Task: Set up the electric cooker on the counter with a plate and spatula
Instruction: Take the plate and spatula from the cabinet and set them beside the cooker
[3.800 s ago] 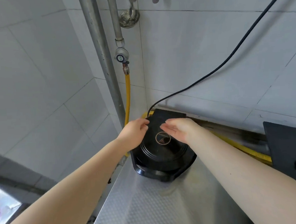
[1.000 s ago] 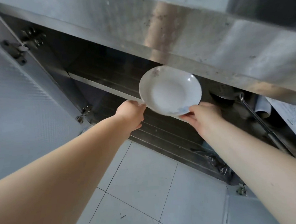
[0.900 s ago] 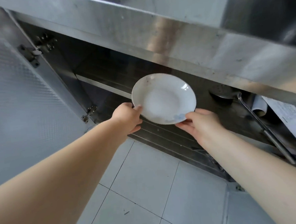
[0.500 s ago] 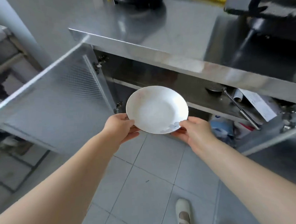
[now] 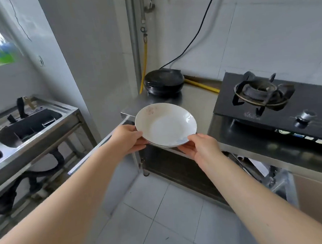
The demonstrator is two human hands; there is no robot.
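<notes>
Above counter (image 5: 198, 100), two hands, one plate (image 5: 165, 124)

One head-worn wide-angle view, looking forward and down from standing height over both forearms. It faces the tabletop (image 5: 198, 100) and its far left corner by the tiled wall, close in, with the sink (image 5: 30, 126) at the left and the floor below.

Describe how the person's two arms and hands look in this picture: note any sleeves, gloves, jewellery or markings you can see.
Both arms are bare from the bottom edge of the picture to the hands; no sleeve shows. The left hand and the right hand wear no gloves. No ring, watch, bracelet or marking shows on the fingers, wrists or forearms.
</notes>
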